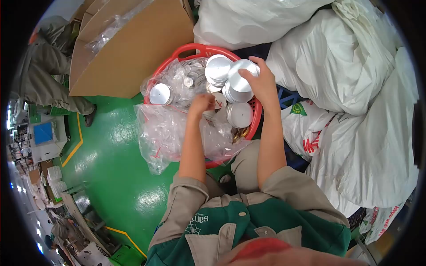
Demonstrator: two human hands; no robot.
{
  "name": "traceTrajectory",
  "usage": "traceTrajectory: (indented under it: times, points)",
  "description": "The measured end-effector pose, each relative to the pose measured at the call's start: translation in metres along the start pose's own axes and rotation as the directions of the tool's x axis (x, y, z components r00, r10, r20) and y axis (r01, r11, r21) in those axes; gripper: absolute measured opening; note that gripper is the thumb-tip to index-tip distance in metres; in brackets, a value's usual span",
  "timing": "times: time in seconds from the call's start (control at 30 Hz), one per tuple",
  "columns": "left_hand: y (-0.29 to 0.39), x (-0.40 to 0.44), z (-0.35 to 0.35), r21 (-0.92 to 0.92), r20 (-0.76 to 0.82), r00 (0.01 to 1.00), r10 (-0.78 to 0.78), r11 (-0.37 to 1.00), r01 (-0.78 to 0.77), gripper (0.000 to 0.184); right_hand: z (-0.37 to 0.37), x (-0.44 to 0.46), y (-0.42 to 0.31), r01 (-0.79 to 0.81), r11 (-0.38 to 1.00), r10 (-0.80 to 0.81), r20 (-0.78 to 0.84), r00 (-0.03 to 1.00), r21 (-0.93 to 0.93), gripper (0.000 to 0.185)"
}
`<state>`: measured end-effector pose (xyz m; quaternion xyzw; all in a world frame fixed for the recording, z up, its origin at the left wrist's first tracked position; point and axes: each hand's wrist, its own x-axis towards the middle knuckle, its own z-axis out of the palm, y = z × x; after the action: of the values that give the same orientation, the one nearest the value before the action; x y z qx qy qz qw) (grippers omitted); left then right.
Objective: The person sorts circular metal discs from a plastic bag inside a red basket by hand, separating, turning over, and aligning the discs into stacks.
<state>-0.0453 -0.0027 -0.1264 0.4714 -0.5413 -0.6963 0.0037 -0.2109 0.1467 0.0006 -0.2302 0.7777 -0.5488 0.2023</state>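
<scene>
A red plastic basket [255,116] holds stacks of round silver metal discs and clear plastic bags. My right hand [262,83] grips a silver disc [241,74] by its edge, thumb on top and fingers around the far side. Below it lies another stack of discs [237,94]. More discs sit in a stack [218,68] at the back and in another [239,115] near the front right. My left hand [203,103] is closed over the basket's middle; what its fingers hold, if anything, is hidden. A separate disc stack [161,94] rests on plastic at the left rim.
Large white sacks [333,57] crowd the right and back. A cardboard box [133,48] stands at the back left, with plastic inside. Another person's legs [49,75] are beyond it. A clear plastic bag [162,137] hangs over the basket's left rim above the green floor [115,155].
</scene>
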Motion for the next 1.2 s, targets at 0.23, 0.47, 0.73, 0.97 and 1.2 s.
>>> traceTrajectory:
  times: [0.23,0.47,0.73,0.97,1.2]
  points:
    - [-0.015,0.05,-0.001,-0.043,-0.384,0.903,0.191,0.974,-0.224,0.032,0.005,0.001,0.005,0.074,0.993,-0.077,-0.03,0.997,-0.092,0.05]
    - [0.001,0.058,0.001,-0.429,-0.413,0.899,0.148,0.839,-0.335,0.029,0.004,0.001,0.005,0.102,0.99,-0.107,-0.055,0.993,-0.098,0.048]
    - [0.028,0.047,0.044,-0.606,-0.219,0.976,-0.02,0.786,-0.12,0.058,0.003,-0.001,-0.004,0.121,0.99,-0.129,-0.1,0.987,-0.077,0.048]
    - [0.042,0.059,0.047,-0.705,-0.181,0.974,-0.14,0.708,-0.029,0.049,0.005,0.0,0.009,0.075,0.986,-0.076,-0.004,0.997,-0.151,0.046]
    - [0.052,0.056,0.05,-0.7,-0.132,0.99,0.039,0.704,-0.121,0.044,0.014,0.001,0.029,0.044,0.947,-0.008,0.114,0.993,-0.318,0.047]
